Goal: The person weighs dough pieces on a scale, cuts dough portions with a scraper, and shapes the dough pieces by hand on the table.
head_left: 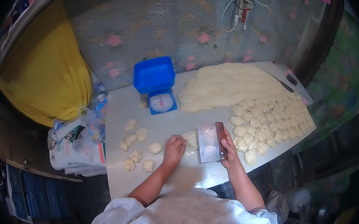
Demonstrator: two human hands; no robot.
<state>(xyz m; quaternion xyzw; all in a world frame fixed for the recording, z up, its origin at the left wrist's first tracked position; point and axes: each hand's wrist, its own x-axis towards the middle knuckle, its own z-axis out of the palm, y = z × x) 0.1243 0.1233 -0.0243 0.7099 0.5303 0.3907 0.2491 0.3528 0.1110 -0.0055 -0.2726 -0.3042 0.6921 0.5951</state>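
Observation:
My right hand (229, 148) grips the dark handle of a dough scraper (208, 143), its wide metal blade raised and facing left. A strip of dough (190, 140) lies on the table, its right end hidden behind the blade. The left end of that strip is under the closed fingers of my left hand (174, 150). Just left of this hand sits a round dough piece (155, 148), with several other loose lumps (141, 134) farther left. To the right of the scraper, many small dough balls (270, 119) are laid close together in rows.
A blue kitchen scale (162, 101) with a blue pan (154, 75) stands at the back of the white table (121, 110). Behind the balls spreads a large dough slab (228, 84); a knife (286, 85) lies at its right. Flour sacks (78, 153) are left of the table.

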